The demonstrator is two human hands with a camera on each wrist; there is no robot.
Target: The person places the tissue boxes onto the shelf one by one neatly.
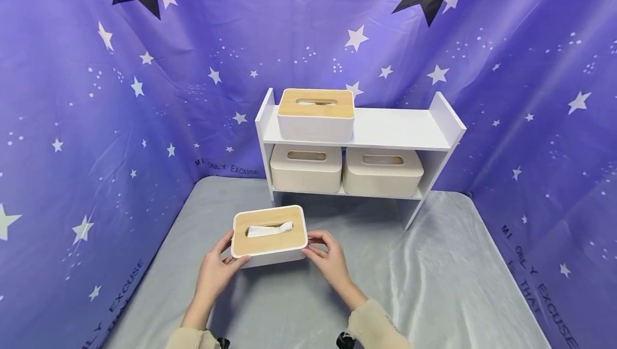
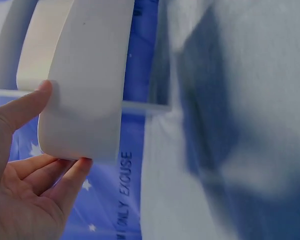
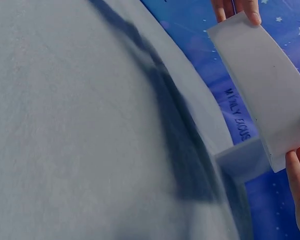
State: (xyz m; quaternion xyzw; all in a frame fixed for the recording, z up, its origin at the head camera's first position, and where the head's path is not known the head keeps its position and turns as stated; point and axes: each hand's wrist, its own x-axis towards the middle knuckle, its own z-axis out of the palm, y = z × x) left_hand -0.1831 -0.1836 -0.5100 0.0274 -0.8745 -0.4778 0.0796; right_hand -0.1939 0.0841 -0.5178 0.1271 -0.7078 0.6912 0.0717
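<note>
Between both hands is a white tissue box (image 1: 277, 256) with a wood-look lid and a white tissue showing in its slot. My left hand (image 1: 216, 270) grips its left end, thumb on the near side and fingers at the end. The right hand (image 1: 330, 263) holds the opposite end between thumb and fingers. In the left wrist view the tissue box (image 2: 90, 90) is raised off the grey cloth, and the left hand (image 2: 30, 195) pinches its end. The right wrist view shows the box (image 3: 265, 85) from the side, with the right hand (image 3: 299, 185) at its lower end.
A white two-tier shelf (image 1: 395, 127) stands behind. Its top bears a similar wood-lidded tissue box (image 1: 315, 127), at the left. Below sit two cream tissue boxes, a left one (image 1: 306, 175) and a right one (image 1: 383, 177). Grey cloth (image 1: 453, 274) covers the surface; star-patterned purple curtains (image 1: 202, 33) surround it.
</note>
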